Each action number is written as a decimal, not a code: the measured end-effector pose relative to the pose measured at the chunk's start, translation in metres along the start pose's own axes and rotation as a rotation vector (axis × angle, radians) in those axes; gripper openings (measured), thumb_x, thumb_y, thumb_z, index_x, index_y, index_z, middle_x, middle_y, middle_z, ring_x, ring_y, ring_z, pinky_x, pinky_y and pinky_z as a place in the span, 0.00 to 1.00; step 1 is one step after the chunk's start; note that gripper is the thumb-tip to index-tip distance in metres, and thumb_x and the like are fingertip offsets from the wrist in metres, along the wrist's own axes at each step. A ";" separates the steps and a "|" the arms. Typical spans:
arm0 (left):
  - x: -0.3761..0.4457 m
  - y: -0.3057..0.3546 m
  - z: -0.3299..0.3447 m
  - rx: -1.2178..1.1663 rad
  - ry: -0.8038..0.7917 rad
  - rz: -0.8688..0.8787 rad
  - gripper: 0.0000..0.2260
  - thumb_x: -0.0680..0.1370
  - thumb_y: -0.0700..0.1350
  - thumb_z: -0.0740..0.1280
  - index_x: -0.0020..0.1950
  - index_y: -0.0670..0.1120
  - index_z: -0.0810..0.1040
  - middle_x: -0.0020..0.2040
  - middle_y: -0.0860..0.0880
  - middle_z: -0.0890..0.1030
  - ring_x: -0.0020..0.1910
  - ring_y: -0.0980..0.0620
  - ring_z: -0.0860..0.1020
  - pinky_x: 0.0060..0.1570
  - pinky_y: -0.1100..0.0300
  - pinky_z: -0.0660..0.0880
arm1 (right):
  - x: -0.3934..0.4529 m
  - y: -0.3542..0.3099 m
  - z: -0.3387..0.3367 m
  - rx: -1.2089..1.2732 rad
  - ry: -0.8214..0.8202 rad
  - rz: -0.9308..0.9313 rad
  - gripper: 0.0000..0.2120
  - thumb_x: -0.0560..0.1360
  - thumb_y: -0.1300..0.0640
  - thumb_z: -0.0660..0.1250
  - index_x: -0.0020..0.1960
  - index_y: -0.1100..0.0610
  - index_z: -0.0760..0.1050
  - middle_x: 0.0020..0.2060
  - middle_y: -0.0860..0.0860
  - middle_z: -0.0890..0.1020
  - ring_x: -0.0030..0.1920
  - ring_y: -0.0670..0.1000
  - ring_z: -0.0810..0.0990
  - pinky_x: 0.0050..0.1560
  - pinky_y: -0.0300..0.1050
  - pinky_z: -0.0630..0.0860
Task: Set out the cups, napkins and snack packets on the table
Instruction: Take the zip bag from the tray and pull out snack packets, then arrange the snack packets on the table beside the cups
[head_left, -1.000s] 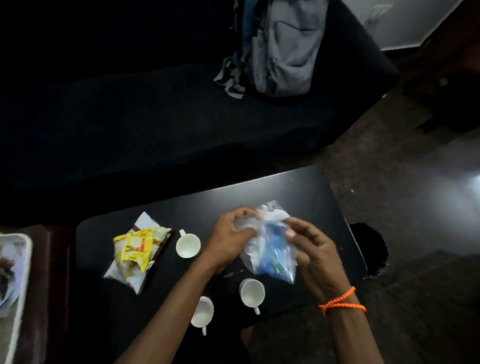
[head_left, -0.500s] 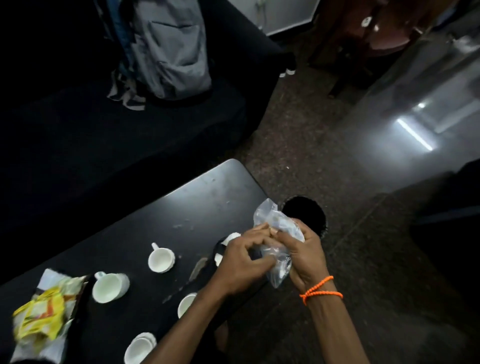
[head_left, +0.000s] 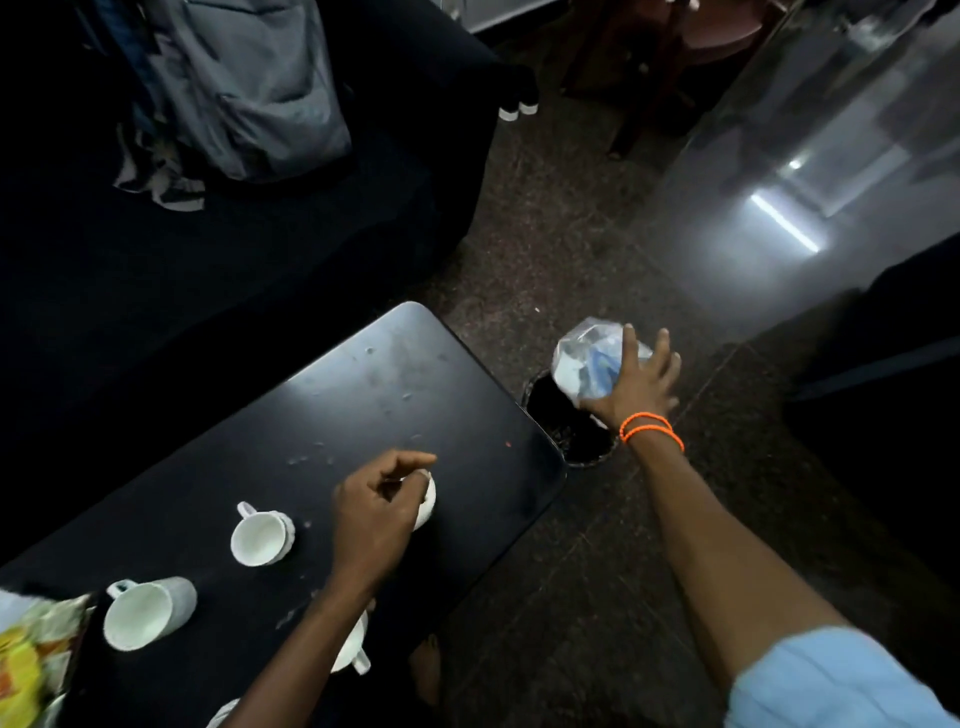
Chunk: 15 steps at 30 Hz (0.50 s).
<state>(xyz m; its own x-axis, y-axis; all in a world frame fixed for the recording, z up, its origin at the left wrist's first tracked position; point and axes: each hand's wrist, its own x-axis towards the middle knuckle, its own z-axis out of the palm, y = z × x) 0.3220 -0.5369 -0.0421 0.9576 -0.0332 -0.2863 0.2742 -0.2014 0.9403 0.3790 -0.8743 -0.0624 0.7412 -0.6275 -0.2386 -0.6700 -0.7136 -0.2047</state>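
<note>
Landmark: black desk (head_left: 363, 395), dusty top.
Right hand (head_left: 636, 387): off the desk's far right corner, over a dark round bin (head_left: 566, 415) on the floor; fingers spread against a clear plastic bag (head_left: 587, 364) with blue and white contents.
Left hand (head_left: 371, 512): above the desk, fingers loosely curled; whether they touch the cup (head_left: 426, 501) beneath, I cannot tell.
Other cups: upright one (head_left: 260, 538) mid-desk, another on its side (head_left: 145, 610) left, one (head_left: 353, 649) at the near edge.
Snack packet (head_left: 28, 660): yellow, on the desk's left end.
</note>
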 end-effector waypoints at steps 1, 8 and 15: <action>-0.001 -0.003 -0.003 0.009 0.009 0.020 0.09 0.70 0.49 0.68 0.45 0.55 0.87 0.40 0.54 0.88 0.38 0.53 0.86 0.43 0.54 0.83 | 0.007 0.006 0.004 -0.071 -0.076 0.040 0.58 0.62 0.44 0.82 0.81 0.43 0.50 0.82 0.54 0.41 0.81 0.66 0.44 0.70 0.76 0.61; -0.001 -0.028 -0.037 0.032 0.078 -0.029 0.10 0.74 0.41 0.71 0.44 0.56 0.86 0.42 0.56 0.88 0.42 0.53 0.86 0.44 0.56 0.81 | 0.000 -0.014 0.027 -0.020 -0.013 -0.083 0.39 0.70 0.49 0.76 0.77 0.54 0.64 0.80 0.58 0.54 0.76 0.66 0.59 0.71 0.69 0.67; -0.013 -0.058 -0.120 0.053 0.301 -0.102 0.08 0.73 0.43 0.70 0.44 0.55 0.87 0.41 0.57 0.87 0.41 0.60 0.85 0.45 0.63 0.80 | -0.069 -0.123 0.067 0.220 -0.098 -0.352 0.36 0.71 0.56 0.78 0.75 0.62 0.68 0.75 0.66 0.62 0.72 0.69 0.68 0.74 0.57 0.67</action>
<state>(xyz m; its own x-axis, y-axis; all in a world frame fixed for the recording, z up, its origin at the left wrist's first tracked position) 0.3043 -0.4077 -0.0711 0.9107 0.2793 -0.3043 0.3730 -0.2400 0.8962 0.4073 -0.7227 -0.0842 0.9259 -0.3174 -0.2049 -0.3777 -0.7887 -0.4851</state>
